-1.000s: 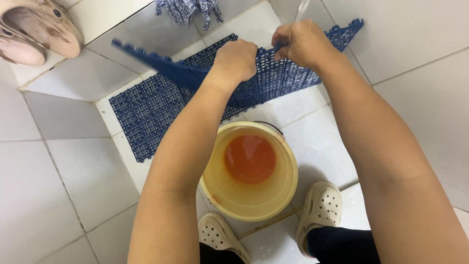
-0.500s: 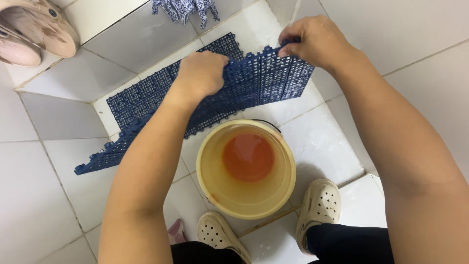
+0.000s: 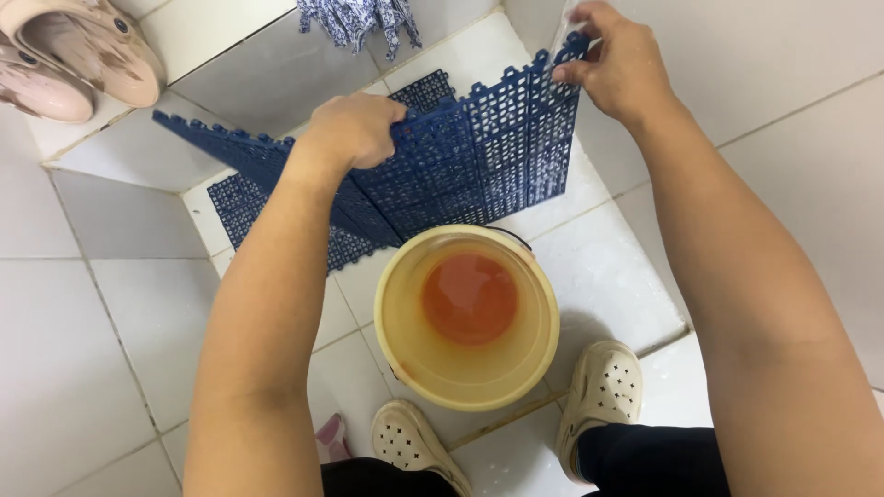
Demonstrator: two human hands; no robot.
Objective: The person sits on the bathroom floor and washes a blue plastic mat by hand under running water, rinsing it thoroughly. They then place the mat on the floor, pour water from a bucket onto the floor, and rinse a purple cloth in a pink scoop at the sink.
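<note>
Both hands hold a dark blue perforated plastic floor mat (image 3: 479, 166) made of interlocked tiles, raised on edge above the floor. My left hand (image 3: 354, 129) grips its upper edge near the middle. My right hand (image 3: 617, 64) pinches the top right corner. The mat's left part (image 3: 230, 147) trails out toward the left, and a lower section (image 3: 249, 202) still lies on the white tiles. Directly beneath the mat stands a cream plastic bucket (image 3: 405, 340) with an orange-tinted bottom.
Pink slippers (image 3: 74, 55) rest on a raised tiled step at the top left. A blue patterned cloth (image 3: 359, 18) hangs at the top. My feet in cream clogs (image 3: 603, 396) stand beside the bucket on the wet white tiled floor (image 3: 83, 368).
The mat has been lifted higher and turned more upright. My right hand rose toward the top of the view, and my left hand moved right along the mat's edge.
</note>
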